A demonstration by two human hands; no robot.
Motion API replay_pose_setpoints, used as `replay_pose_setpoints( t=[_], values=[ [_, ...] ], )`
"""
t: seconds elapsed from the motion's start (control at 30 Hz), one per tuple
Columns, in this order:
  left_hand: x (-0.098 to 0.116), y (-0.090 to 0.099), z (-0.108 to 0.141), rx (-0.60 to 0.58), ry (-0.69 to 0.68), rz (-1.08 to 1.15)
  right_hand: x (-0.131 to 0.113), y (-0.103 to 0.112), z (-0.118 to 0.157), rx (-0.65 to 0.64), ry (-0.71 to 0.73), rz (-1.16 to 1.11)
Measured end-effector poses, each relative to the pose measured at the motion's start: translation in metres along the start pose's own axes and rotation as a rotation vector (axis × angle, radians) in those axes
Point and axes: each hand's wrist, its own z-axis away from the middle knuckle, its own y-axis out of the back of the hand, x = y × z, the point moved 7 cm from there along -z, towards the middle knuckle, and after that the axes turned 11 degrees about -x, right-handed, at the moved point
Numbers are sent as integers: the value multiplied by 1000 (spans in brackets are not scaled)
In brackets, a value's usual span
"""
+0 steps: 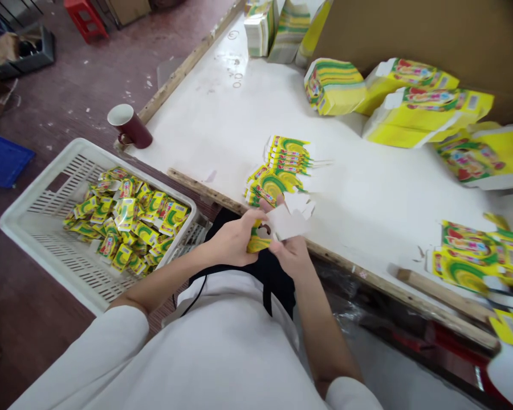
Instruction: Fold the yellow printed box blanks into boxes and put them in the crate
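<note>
At the worktop [196, 114], both hands [238, 238] gripped a carton [259, 244], folded boxes [126, 212] at nine o'clock, flat cartons [273, 185] remaining at twelve.

The carton [259, 245], yellow on one side and white on another, is partly folded, a dark gap showing. It is tilted between left hand [236, 238] and right hand [291, 254], at the table's [354, 199] near edge.

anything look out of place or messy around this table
The maroon mug stands right at the corner of the table, an odd spot that looks easy to knock. Pale bits or marks dot the floor, which looks untidy.
</note>
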Motion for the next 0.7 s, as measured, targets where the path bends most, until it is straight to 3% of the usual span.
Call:
replay_pose_setpoints(
  t=[0.1, 0.2, 0.27, 0.4, 0.47, 0.6, 0.7],
  values=[
    [-3, 7, -1, 75, -8, 49, -12, -5, 2, -44, 85, 364],
    [-4, 21, 1, 167, 32, 19, -19, 1, 2, 12, 141, 526],
    [-5, 28, 2, 171, 52, 19, -17, 5, 2, -20, 129, 546],
    [-6, 31, 0, 101, 76, 59, -7, 5, -1, -202, 22, 529],
    [-4, 31, -3, 92, 63, 38, -4, 3, -3, -180, -11, 518],
    [-6, 32, -3, 125, 71, -27, -4, 0, -8, -3, -30, 475],
    [-13, 31, 3, 78, 127, 18, -4, -4, -12, -110, -34, 435]
  ],
)
